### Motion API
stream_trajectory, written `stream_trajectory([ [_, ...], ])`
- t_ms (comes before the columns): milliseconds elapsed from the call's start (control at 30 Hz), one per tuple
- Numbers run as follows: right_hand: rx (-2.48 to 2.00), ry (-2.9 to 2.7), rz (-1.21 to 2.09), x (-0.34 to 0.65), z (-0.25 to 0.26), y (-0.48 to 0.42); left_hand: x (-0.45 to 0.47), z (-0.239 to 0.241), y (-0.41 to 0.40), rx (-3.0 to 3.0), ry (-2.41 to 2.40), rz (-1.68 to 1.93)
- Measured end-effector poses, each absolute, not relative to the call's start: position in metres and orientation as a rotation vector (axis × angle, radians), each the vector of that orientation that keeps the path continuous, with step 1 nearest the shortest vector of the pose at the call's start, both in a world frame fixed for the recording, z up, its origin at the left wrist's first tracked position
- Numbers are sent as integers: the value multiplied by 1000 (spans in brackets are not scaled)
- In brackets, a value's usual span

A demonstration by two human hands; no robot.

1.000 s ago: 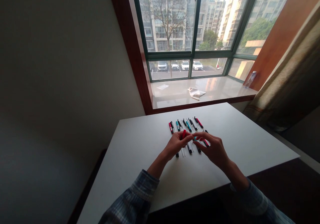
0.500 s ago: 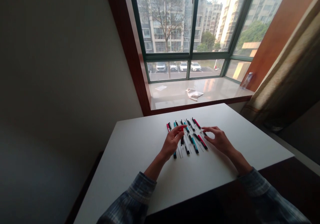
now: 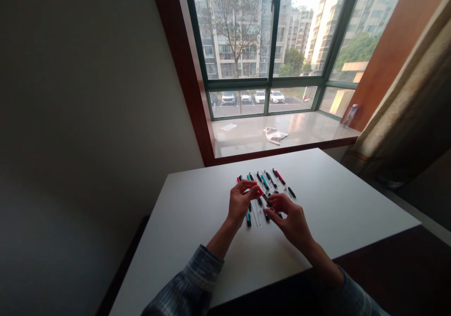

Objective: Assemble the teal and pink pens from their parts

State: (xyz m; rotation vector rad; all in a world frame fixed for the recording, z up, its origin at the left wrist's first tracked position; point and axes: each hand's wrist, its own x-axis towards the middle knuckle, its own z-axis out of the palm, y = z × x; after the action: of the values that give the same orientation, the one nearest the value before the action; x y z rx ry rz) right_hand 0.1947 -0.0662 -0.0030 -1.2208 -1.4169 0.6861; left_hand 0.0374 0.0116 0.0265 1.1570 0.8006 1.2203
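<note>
A red and black pen (image 3: 267,200) is held above the white table between my two hands. My left hand (image 3: 241,202) pinches its red end between thumb and fingers. At the pen's dark lower end is my right hand (image 3: 289,215), its thumb and fingertips closed around it. Rows of pen parts lie under and beyond my hands. Among them are a red and black pen barrel (image 3: 279,177), a teal barrel (image 3: 265,182) and a short black piece (image 3: 291,192) at the right. Part of the near row is hidden behind my hands.
The white table (image 3: 197,240) reaches to the window sill (image 3: 243,139). On the sill lie a crumpled cloth (image 3: 276,135) and a paper sheet (image 3: 229,127), and a clear bottle (image 3: 348,116) stands at its right end. A curtain (image 3: 394,104) hangs at the right.
My right hand has moved left from beside the short black piece to the lower end of the pen in my left hand. That black piece now lies uncovered. My left hand has barely moved.
</note>
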Motion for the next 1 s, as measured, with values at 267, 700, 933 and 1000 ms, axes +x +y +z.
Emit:
stream_trajectory([
  [267, -1074, -1144, 744, 215, 20, -46, 37, 23, 9, 1118, 674, 992],
  [700, -1059, -1130, 712, 236, 26, -40, 38, 17, 6, 1190, 625, 843],
  [933, -1453, -1415, -26, 306, -10, -59, 39, 17, 9, 1174, 695, 930],
  [1000, -1534, -1527, -99, 326, -28, -65, 39, 18, 10, 1190, 702, 954],
])
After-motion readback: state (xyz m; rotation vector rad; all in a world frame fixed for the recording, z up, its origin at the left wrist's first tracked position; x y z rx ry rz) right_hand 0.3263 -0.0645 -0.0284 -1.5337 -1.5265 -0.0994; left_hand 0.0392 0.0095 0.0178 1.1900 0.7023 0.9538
